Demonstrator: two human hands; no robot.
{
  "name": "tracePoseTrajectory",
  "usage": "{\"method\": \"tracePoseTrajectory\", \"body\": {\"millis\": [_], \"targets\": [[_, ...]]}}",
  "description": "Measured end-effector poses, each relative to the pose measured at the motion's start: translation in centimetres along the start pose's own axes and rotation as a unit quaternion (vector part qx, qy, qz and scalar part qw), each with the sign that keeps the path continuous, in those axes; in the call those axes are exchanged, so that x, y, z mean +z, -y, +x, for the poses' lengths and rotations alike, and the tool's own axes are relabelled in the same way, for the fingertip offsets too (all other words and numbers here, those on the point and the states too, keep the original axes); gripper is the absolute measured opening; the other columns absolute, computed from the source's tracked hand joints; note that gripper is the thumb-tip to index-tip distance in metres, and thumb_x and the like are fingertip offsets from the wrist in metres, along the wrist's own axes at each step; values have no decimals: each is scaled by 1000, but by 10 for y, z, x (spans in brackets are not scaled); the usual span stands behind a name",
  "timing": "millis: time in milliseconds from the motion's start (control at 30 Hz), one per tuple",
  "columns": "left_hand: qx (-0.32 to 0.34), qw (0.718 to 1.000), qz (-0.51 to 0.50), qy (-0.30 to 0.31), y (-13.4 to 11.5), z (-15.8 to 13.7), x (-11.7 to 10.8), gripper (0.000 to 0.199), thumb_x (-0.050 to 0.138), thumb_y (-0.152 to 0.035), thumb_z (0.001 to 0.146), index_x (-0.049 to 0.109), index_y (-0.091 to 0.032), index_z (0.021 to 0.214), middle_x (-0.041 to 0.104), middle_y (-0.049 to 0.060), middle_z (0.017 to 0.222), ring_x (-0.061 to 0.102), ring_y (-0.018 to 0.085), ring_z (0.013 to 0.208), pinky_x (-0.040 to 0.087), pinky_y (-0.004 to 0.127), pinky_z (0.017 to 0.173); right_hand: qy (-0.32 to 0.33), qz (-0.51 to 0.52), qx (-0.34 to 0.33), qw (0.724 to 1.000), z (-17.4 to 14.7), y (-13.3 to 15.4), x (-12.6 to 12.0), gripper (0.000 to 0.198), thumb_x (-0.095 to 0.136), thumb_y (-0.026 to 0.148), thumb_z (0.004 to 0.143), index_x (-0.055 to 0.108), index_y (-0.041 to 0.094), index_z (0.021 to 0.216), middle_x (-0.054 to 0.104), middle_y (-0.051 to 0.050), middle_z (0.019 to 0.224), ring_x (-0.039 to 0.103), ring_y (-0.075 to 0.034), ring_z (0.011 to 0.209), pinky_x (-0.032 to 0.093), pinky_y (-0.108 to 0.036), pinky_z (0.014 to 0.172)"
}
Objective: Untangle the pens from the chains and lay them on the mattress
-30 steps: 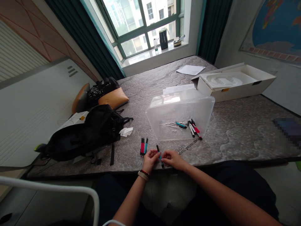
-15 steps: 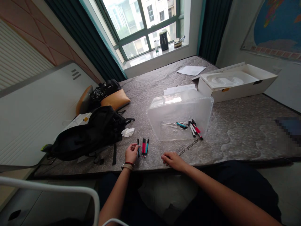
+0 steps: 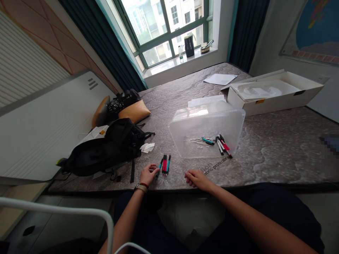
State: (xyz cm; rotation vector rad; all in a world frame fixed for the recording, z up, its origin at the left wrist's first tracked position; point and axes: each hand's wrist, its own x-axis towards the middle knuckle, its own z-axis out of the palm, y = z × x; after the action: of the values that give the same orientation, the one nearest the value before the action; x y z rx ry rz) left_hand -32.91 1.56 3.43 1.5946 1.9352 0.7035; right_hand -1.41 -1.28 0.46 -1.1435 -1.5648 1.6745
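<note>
your left hand has its fingers closed on the lower part of a teal-and-black pen, which leans over the mattress with its top tipped to the right. just to the right of it lie red-and-black pens, side by side, and next to those another teal pen. your right hand rests apart from the row, its fingers curled together; you can't tell whether anything is inside the curl. on your left wrist you wear a red band beside a pale strap.

farther out, ahead of your right hand, a clear plastic box lies tipped on its side, its opening toward you. inside are thin pale rods, a teal pen or barrel among them, and a cluster of black, white and red pens near the right end. to your left, a crumpled white paper sits just beside a black backpack, with a tan pouch beyond. a long white box stands open at the far right.
</note>
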Motion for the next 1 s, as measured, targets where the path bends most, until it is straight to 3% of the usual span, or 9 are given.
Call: {"method": "tracePoseTrajectory", "body": {"millis": [133,267,400,467,600,700,800,900,1000], "targets": [[22,996,85,23,2,-14,-1,34,78,-30,63,70,-18,94,72,6,83,67,18,69,53,31,69,4,-9,-9,1000,-1,0,-1,40,44,49,91,65,15,86,66,-5,74,61,-14,59,48,-22,48],[-39,999,19,12,7,-14,4,18,73,-25,69,70,-15,83,72,6,77,68,18,66,55,28,63,4,-25,-21,999,-3,-1,-1,36,45,46,91,64,16,83,67,-4,73,61,-14,59,47,-22,48],[-60,998,-28,16,6,-8,14,21,68,-27,76,69,-13,93,73,7,76,68,15,56,55,26,53,7,-32,-22,999,-4,-2,-3,33,45,42,92,62,17,81,67,-4,73,62,-14,60,47,-22,50],[-49,998,-25,5,4,-4,18,20,67,-24,77,70,-13,94,74,8,79,69,17,62,57,28,59,5,-40,-26,999,-5,-2,-4,32,45,41,92,62,17,80,68,-4,74,63,-14,60,47,-22,51],[-9,1000,-11,-23,-3,2,22,25,63,-16,78,71,-16,101,75,8,95,71,19,87,56,33,85,3,-60,-34,998,-7,-2,-4,30,46,40,92,61,18,79,68,-3,74,64,-14,61,46,-21,52],[35,999,5,-7,-9,6,24,29,61,-15,80,71,-17,108,74,8,103,70,19,94,54,34,91,2,-72,-36,997,-11,-1,-4,29,46,39,93,62,18,81,69,-4,74,64,-14,60,45,-22,53],[53,998,34,22,-14,9,25,27,63,-20,81,72,-18,105,74,8,104,71,21,91,55,35,87,-53,-139,-73,986,-15,1,-10,31,43,38,95,62,19,81,69,-4,74,63,-15,64,45,-24,59],[69,996,47,26,-15,8,26,27,61,-21,82,72,-19,107,74,8,105,70,21,91,55,35,87,-149,-247,-123,949,-15,0,-25,32,41,37,95,64,19,80,68,-5,78,63,-19,75,43,-27,70],[83,996,46,-2,-13,4,28,31,58,-25,85,68,-18,114,72,8,109,70,19,89,54,33,86,-221,-300,-108,922,-10,-2,-39,33,39,36,96,63,20,80,67,-7,78,61,-20,73,39,-28,70]]}}
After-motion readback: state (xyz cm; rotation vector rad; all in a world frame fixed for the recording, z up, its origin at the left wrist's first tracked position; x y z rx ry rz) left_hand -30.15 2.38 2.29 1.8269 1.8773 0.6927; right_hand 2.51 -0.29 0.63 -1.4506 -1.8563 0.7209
